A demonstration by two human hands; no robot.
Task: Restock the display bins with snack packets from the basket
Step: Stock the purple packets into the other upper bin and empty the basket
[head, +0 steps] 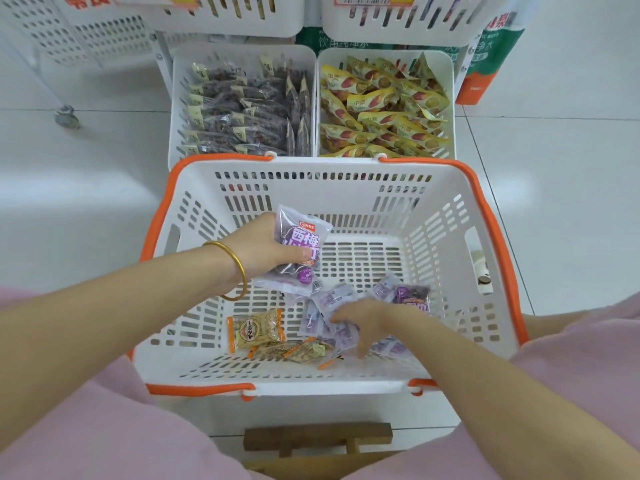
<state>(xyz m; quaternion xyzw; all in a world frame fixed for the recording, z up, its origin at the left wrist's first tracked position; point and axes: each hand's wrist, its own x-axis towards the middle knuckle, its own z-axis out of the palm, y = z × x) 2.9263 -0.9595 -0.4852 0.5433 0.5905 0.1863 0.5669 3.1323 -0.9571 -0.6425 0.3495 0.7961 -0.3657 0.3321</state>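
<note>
A white basket [446, 216] with orange handles sits in front of me. My left hand [259, 245] grips a bunch of purple snack packets [300, 251] above the basket floor. My right hand [360, 323] reaches down into a pile of purple packets [408, 294] on the basket floor, fingers spread over them; whether it holds one is unclear. A few yellow-orange packets [256, 329] lie at the basket's near left. Beyond the basket stand two white display bins: the left bin [180, 98] holds dark packets, the right bin [448, 98] yellow packets.
More white bins [221, 19] hang above the two display bins. A green and orange carton [485, 74] stands at the right of the rack. A wooden stool [318, 438] shows under the basket. A rack caster [65, 116] rests on the white tiled floor at left.
</note>
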